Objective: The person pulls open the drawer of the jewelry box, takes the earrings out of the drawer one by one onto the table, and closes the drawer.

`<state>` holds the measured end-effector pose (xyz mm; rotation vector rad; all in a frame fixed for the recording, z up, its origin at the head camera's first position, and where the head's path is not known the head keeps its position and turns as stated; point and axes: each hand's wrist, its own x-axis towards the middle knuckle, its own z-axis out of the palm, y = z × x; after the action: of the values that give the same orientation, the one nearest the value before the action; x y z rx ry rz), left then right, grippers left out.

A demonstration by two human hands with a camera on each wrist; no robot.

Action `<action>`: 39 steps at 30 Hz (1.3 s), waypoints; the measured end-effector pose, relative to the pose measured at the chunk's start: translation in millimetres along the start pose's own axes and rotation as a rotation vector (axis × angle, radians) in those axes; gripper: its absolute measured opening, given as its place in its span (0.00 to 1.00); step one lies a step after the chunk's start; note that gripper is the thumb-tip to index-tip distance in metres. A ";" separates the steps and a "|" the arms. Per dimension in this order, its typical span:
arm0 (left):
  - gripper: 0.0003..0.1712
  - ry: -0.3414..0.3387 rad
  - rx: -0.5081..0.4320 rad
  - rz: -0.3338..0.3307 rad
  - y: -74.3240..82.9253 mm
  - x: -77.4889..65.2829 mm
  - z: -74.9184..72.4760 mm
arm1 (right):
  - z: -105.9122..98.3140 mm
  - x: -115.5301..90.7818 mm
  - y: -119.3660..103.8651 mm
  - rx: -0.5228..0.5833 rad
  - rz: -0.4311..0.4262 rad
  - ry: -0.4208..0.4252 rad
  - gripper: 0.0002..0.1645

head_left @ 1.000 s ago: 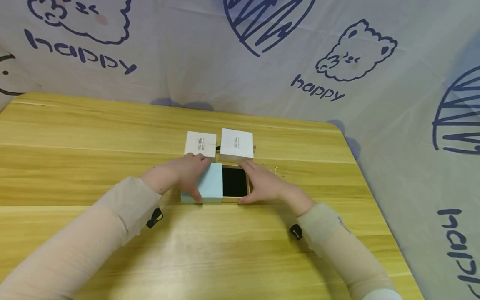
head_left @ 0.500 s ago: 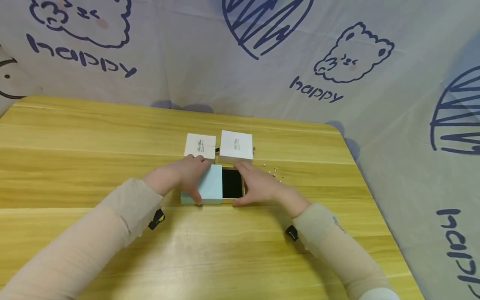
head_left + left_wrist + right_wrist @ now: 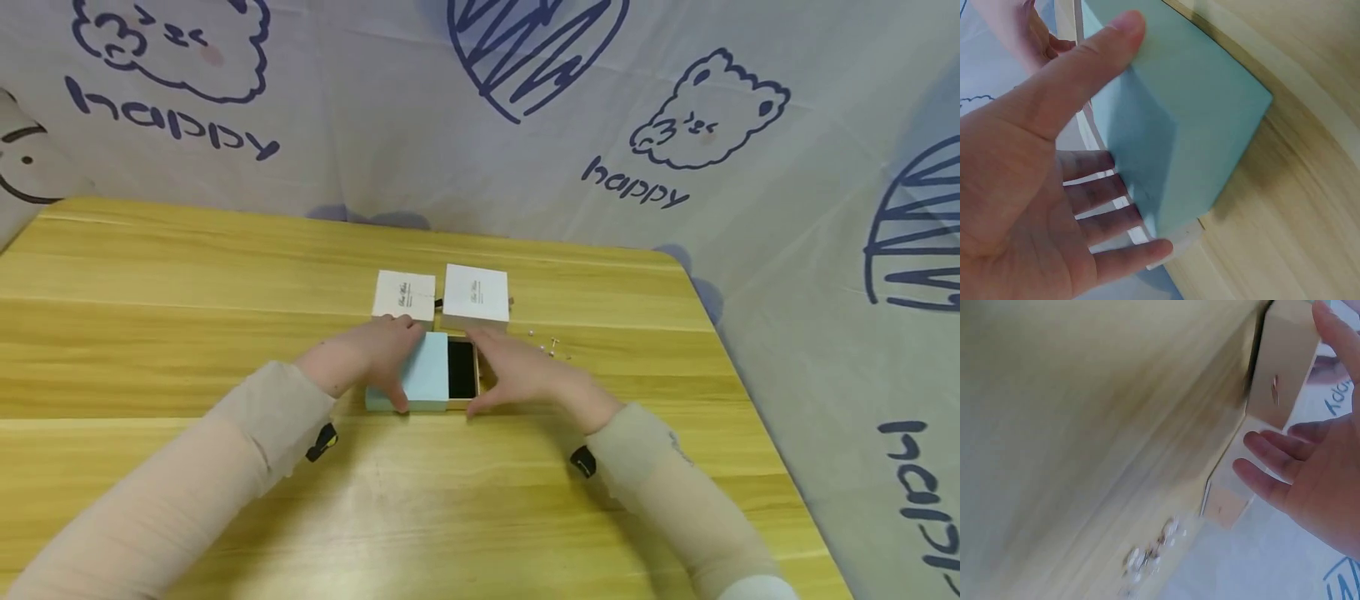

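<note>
A light blue sliding jewelry box lies on the table, its tan drawer with black lining partly out on the right. My left hand holds the blue sleeve across its width; in the left wrist view the thumb lies over one edge and the fingers touch the opposite side. My right hand spans the drawer's outer end, thumb at the near side and fingers at the far side. The right wrist view shows the drawer's end face with a small pull tab, and a gap before the palm.
Two lidded boxes, one cream and one white, stand just behind the blue box. Several small shiny pieces, some like stud earrings, lie right of them on the wooden table. A printed cloth hangs behind.
The drawer has slid left into the blue sleeve, so less black lining shows. My right hand has shifted left with it, while the left hand keeps its hold on the sleeve.
</note>
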<state>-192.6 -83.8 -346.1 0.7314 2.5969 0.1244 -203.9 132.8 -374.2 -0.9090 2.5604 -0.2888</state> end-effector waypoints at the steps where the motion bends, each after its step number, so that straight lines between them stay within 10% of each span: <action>1: 0.59 0.001 0.012 -0.001 0.9 0.0 -0.1 | -0.6 -1.7 1.7 0.012 0.004 -0.002 0.68; 39: 0.55 0.036 0.052 -0.015 6.2 -2.8 -2.0 | 7.1 -0.2 -18.9 0.066 -0.112 -0.023 0.60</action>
<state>-188.4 -79.8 -341.9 0.7350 2.6482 0.0660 -190.1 118.1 -374.3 -1.0269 2.4681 -0.3915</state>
